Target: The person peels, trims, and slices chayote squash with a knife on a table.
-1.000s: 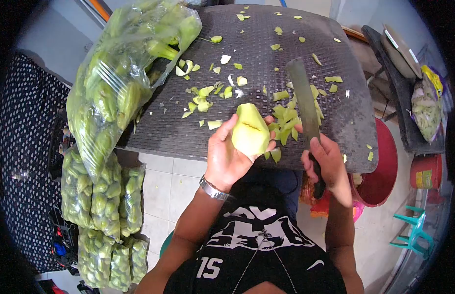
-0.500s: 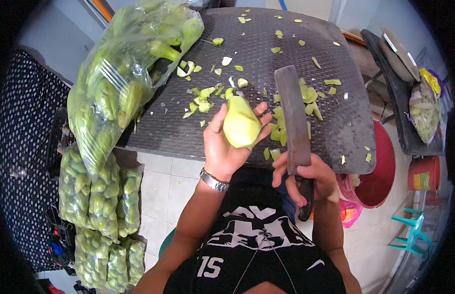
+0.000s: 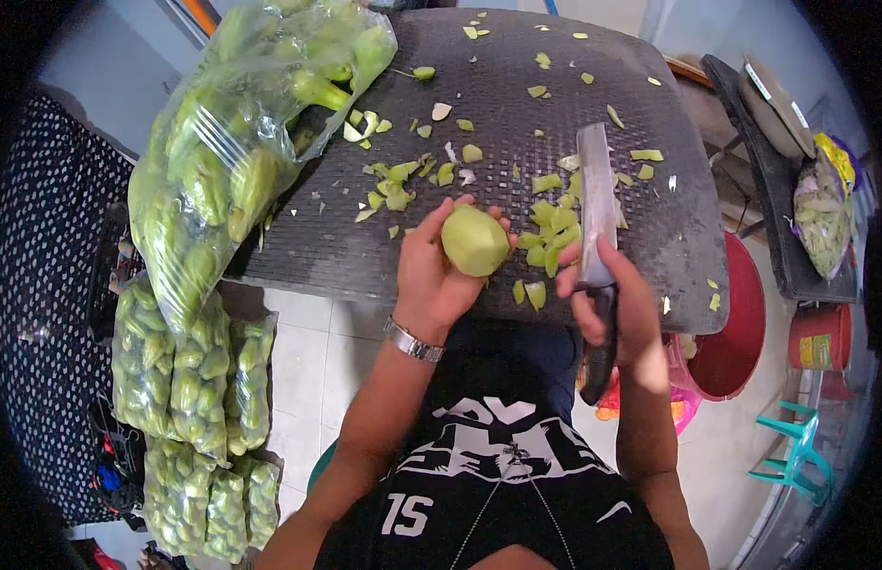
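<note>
A peeled pale green chayote point(image 3: 475, 243) rests in my left hand point(image 3: 431, 280), its blunt end turned toward me and the fingers curled round its far side. A watch sits on that wrist. My right hand point(image 3: 634, 309) grips the black handle of a broad-bladed knife point(image 3: 597, 195). Its blade points away from me over the table, apart from the chayote. Green peelings point(image 3: 553, 228) lie scattered between and beyond my hands. At the left of the table, a clear plastic bag point(image 3: 218, 161) bulges with unpeeled chayotes.
The dark woven-pattern table point(image 3: 365, 271) ends just before my body. Several filled bags of chayotes point(image 3: 199, 380) stack on the floor at left. Right of the table are a red tub point(image 3: 740, 323), a teal stool point(image 3: 797, 451) and a side table point(image 3: 773, 218) bearing a bag.
The chayote has tipped in my left hand, so its blunt end now faces me. My right hand has moved slightly right and up, turning the knife blade.
</note>
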Demonstrator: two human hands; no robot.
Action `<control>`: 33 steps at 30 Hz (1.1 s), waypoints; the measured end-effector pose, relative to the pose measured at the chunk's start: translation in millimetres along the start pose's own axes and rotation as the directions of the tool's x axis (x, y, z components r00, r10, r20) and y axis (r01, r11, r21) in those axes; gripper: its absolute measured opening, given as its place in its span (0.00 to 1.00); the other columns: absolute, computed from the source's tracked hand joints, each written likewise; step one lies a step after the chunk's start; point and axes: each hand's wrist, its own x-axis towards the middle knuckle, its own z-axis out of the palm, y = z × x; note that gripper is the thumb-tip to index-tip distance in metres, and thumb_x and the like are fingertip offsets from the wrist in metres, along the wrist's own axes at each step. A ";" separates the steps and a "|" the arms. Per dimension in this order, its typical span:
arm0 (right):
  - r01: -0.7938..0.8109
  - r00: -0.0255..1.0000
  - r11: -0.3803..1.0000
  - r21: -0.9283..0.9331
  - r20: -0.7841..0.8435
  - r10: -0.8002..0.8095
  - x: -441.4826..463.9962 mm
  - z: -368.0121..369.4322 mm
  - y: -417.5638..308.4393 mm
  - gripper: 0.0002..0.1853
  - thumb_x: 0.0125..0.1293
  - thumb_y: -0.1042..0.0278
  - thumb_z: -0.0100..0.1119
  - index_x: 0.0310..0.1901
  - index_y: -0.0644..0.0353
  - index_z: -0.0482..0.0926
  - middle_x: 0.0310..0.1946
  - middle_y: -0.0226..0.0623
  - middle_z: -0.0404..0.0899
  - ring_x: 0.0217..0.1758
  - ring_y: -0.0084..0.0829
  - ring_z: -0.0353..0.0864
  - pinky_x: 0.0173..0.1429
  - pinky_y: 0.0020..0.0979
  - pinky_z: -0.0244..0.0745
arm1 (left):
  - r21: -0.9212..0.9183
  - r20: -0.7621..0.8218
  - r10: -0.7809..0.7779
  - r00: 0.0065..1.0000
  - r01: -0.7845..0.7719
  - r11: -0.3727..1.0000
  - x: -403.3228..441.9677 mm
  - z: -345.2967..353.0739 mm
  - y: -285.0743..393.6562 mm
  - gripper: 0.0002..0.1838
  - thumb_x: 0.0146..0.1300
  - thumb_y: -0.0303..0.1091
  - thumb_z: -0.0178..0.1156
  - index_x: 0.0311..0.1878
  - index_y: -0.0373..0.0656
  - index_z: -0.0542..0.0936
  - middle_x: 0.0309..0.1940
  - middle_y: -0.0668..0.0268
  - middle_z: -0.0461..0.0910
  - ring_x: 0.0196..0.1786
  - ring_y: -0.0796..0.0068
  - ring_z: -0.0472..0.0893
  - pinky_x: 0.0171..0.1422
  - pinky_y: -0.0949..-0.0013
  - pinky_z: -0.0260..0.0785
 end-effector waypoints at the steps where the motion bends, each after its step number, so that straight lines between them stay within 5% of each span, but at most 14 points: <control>1: 0.062 0.991 0.973 -0.222 -0.100 -0.086 -0.8 10.1 4.4 0.22 0.84 0.50 0.45 0.57 0.62 0.75 0.31 0.35 0.80 0.12 0.17 0.67 0.14 0.22 0.59 | 0.040 0.006 -0.009 1.000 0.009 0.999 -0.5 1.9 1.3 0.18 0.79 0.46 0.52 0.59 0.42 0.77 0.54 0.47 0.81 0.56 0.49 0.81 0.66 0.44 0.75; 3: 0.124 0.966 0.834 -0.538 -0.129 -0.226 -6.9 16.3 10.3 0.18 0.80 0.54 0.56 0.56 0.61 0.77 0.30 0.35 0.81 0.19 0.21 0.76 0.24 0.25 0.69 | 0.093 0.054 -0.051 0.997 0.046 0.995 -0.7 2.6 6.6 0.19 0.79 0.48 0.51 0.59 0.43 0.77 0.53 0.49 0.82 0.53 0.50 0.82 0.60 0.46 0.77; 6: 0.361 0.904 0.505 -0.784 0.160 -0.396 -10.2 24.0 25.0 0.20 0.77 0.52 0.61 0.57 0.60 0.79 0.30 0.39 0.82 0.27 0.29 0.82 0.36 0.31 0.77 | 0.108 0.005 -0.087 0.996 0.086 0.990 -3.4 -0.7 2.3 0.19 0.78 0.49 0.51 0.58 0.45 0.79 0.51 0.52 0.83 0.47 0.52 0.83 0.49 0.51 0.79; 7: 0.301 0.939 0.519 -0.800 0.154 -0.308 -15.7 33.1 21.2 0.29 0.75 0.50 0.63 0.67 0.61 0.74 0.34 0.49 0.83 0.38 0.40 0.88 0.47 0.36 0.80 | 0.098 0.004 -0.091 0.996 0.090 0.991 -2.5 -1.2 -0.6 0.19 0.78 0.49 0.52 0.58 0.46 0.79 0.51 0.52 0.84 0.47 0.52 0.83 0.49 0.51 0.79; 10: 0.376 0.915 0.517 -0.769 0.221 -0.336 -21.0 37.3 28.8 0.35 0.76 0.49 0.61 0.75 0.60 0.66 0.44 0.58 0.85 0.48 0.51 0.90 0.53 0.39 0.80 | 0.070 0.047 -0.080 0.996 0.076 0.995 1.2 -3.7 -5.8 0.17 0.75 0.46 0.54 0.57 0.46 0.81 0.51 0.52 0.84 0.48 0.52 0.83 0.53 0.52 0.78; 11: 0.384 0.916 0.532 -0.755 0.242 -0.319 -19.4 34.4 32.9 0.40 0.76 0.48 0.59 0.80 0.60 0.58 0.54 0.66 0.82 0.60 0.59 0.85 0.60 0.42 0.78 | 0.086 0.035 -0.067 0.997 0.064 0.994 0.6 -3.1 -7.0 0.17 0.75 0.45 0.55 0.57 0.45 0.81 0.50 0.52 0.84 0.49 0.52 0.83 0.54 0.52 0.78; 13: 0.408 0.902 0.503 -0.762 0.252 -0.350 -18.9 33.2 33.3 0.39 0.76 0.48 0.59 0.80 0.62 0.58 0.56 0.67 0.81 0.62 0.61 0.83 0.61 0.43 0.78 | 0.104 0.021 -0.046 0.999 0.044 0.994 0.7 -1.5 -9.1 0.17 0.74 0.45 0.56 0.57 0.44 0.80 0.49 0.52 0.84 0.51 0.51 0.84 0.57 0.50 0.79; 26: 0.448 0.881 0.515 -0.731 0.264 -0.393 -17.4 33.8 40.6 0.39 0.77 0.49 0.58 0.80 0.63 0.58 0.45 0.60 0.85 0.48 0.53 0.90 0.53 0.41 0.81 | 0.093 0.046 -0.053 0.998 0.048 0.994 1.1 -6.0 -17.6 0.15 0.74 0.43 0.60 0.54 0.43 0.82 0.48 0.55 0.86 0.52 0.51 0.85 0.59 0.48 0.79; 29: 0.384 0.916 0.583 -0.716 0.218 -0.337 -20.0 30.6 40.1 0.40 0.75 0.50 0.61 0.80 0.62 0.58 0.45 0.60 0.85 0.49 0.52 0.90 0.52 0.41 0.81 | 0.135 0.012 -0.020 1.000 0.018 0.991 -1.7 -2.9 -15.5 0.14 0.73 0.41 0.61 0.54 0.44 0.81 0.48 0.56 0.85 0.52 0.52 0.85 0.58 0.49 0.79; 33: 0.232 0.917 0.471 -0.851 0.030 -0.398 -34.7 35.1 15.3 0.45 0.68 0.59 0.69 0.80 0.62 0.55 0.48 0.62 0.84 0.50 0.53 0.89 0.52 0.42 0.81 | 0.260 -0.066 0.097 0.993 -0.077 0.963 -22.3 14.0 -8.0 0.18 0.69 0.33 0.63 0.61 0.48 0.76 0.52 0.59 0.80 0.51 0.57 0.83 0.52 0.49 0.81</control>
